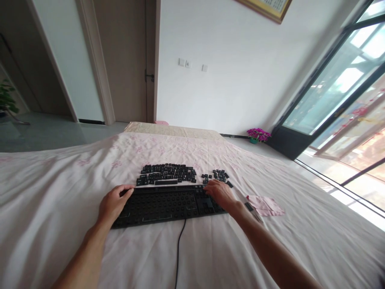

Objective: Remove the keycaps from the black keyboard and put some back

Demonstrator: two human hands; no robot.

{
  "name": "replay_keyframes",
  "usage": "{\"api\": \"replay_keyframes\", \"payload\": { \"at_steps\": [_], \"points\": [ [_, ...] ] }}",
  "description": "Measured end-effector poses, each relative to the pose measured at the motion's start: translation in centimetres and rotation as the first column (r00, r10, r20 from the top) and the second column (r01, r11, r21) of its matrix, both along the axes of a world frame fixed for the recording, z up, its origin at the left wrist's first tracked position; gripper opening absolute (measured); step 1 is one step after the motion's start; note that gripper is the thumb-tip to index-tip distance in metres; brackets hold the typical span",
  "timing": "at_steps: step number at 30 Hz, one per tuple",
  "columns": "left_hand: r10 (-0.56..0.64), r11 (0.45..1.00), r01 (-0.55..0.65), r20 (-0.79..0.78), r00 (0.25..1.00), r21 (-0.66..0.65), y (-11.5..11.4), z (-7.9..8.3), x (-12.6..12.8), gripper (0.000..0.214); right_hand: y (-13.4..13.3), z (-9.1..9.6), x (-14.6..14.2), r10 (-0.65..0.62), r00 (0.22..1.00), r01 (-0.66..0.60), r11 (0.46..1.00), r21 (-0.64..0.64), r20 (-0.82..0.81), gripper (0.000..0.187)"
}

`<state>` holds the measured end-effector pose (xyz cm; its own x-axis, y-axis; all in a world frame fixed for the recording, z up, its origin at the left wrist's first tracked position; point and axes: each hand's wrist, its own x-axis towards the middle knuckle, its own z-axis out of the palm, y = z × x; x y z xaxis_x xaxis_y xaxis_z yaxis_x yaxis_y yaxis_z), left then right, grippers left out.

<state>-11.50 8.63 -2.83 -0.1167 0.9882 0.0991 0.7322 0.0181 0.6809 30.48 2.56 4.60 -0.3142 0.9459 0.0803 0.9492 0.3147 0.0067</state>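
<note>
A black keyboard [164, 204] with its keycaps off lies on a pale pink sheet [45, 208], its cable [179, 249] trailing toward me. My left hand [112, 204] curls over the keyboard's left end, gripping it. My right hand [221, 194] rests on the keyboard's upper right corner, fingers bent toward the loose keycaps [216, 176]. A larger group of removed keycaps [165, 174] lies laid out in rows just behind the keyboard.
A pink cloth [266, 205] and a small dark tool [249, 207] lie right of the keyboard. A pot of magenta flowers [258, 135] stands on the floor by the glass door [339, 96]. A wooden door [126, 60] is behind.
</note>
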Motion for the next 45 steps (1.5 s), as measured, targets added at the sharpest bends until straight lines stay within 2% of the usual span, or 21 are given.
{"api": "replay_keyframes", "payload": {
  "at_steps": [12, 18, 25, 30, 34, 39, 42, 45],
  "points": [
    [0.003, 1.000, -0.003, -0.001, 1.000, 0.001, 0.0, -0.2, 0.0, 0.032, 0.0, 0.4, -0.4, 0.021, 1.000, -0.021, 0.999, -0.024, 0.007, 0.026],
    [0.003, 1.000, -0.002, -0.013, 1.000, 0.006, -0.1, 0.1, 0.1, 0.033, -1.1, 0.0, -1.1, -0.050, 0.997, 0.051, 0.999, -0.018, 0.063, 0.025],
    [-0.011, 1.000, 0.010, 0.011, 1.000, 0.014, 0.0, -0.1, 0.1, 0.032, -2.6, -2.0, -1.4, -0.113, 0.993, 0.111, 0.992, 0.055, 0.037, 0.056],
    [-0.008, 1.000, 0.007, 0.008, 1.000, 0.004, 0.0, -0.1, 0.0, 0.032, -3.4, -3.0, -1.5, -0.147, 0.989, 0.144, 0.987, 0.066, 0.034, 0.066],
    [-0.008, 1.000, 0.008, -0.004, 1.000, 0.007, -0.1, 0.0, 0.0, 0.033, -3.6, -3.0, -1.4, -0.155, 0.987, 0.153, 0.987, 0.057, 0.032, 0.071],
    [0.008, 1.000, -0.009, -0.012, 1.000, -0.016, -0.1, 0.0, 0.1, 0.033, -1.9, -1.8, -0.3, -0.123, 0.990, 0.126, 0.991, 0.042, -0.073, 0.055],
    [0.000, 1.000, 0.000, -0.007, 1.000, 0.000, 0.0, 0.1, 0.1, 0.033, 0.6, -1.0, 0.6, -0.203, 0.969, 0.220, 0.969, 0.114, -0.144, 0.042],
    [0.000, 1.000, 0.000, -0.003, 1.000, 0.010, 0.0, 0.1, 0.1, 0.032, 3.6, -0.4, 1.0, -0.300, 0.944, 0.318, 0.939, 0.133, -0.136, 0.031]
  ]
}}
